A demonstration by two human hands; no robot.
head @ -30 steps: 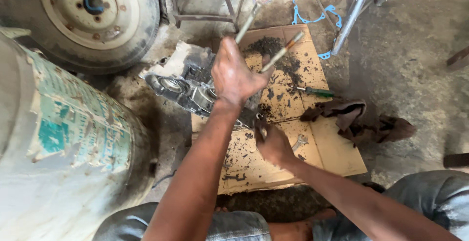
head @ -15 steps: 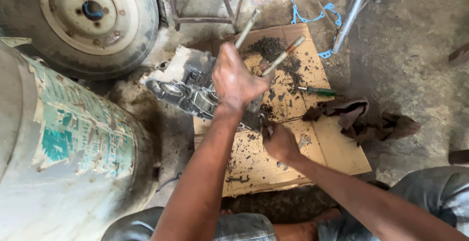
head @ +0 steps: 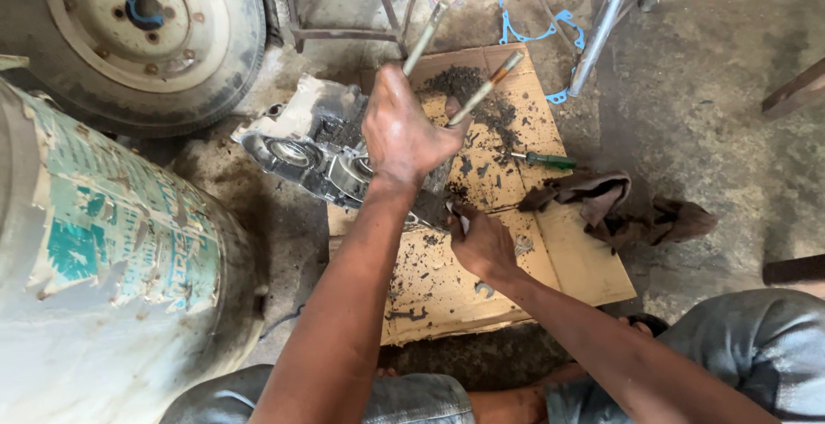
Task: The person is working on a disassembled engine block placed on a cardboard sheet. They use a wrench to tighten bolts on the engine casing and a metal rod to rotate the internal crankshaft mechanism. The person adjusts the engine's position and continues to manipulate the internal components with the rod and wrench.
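Observation:
A greasy metal engine case lies tilted on the ground at the edge of a dirty cardboard sheet. My left hand is wrapped around the long studs that stick up from the case. Lower down, my right hand presses against the case's near side with its fingers curled; what it pinches, if anything, is hidden.
A wheel with tyre lies at the top left, and a large worn drum stands at the left. A green-handled screwdriver and a brown rag rest on the cardboard. A metal stand, a chrome tube and a blue gasket lie beyond.
Both hands stay on the engine case with only slight shifts. The view has drifted a little.

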